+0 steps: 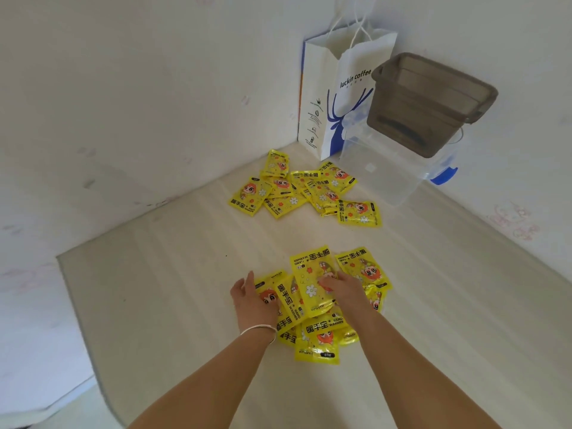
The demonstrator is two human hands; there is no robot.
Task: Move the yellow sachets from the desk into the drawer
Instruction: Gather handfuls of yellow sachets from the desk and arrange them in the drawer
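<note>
Several yellow hand-warmer sachets lie in two heaps on the pale wooden desk (154, 305). The near heap (312, 305) sits under my hands. My left hand (252, 300) rests on its left edge with fingers spread and fairly straight. My right hand (342, 289) lies on top of the heap's right half, fingers extended over a sachet. The far heap (305, 188) lies loose near the desk's back corner, untouched. No drawer is in view.
A white and blue paper coffee bag (334, 97) stands in the back corner. Beside it a brown translucent box (430, 103) sits on top of a clear plastic box (393, 171). Walls close the desk at the back and right. The desk's left edge drops off.
</note>
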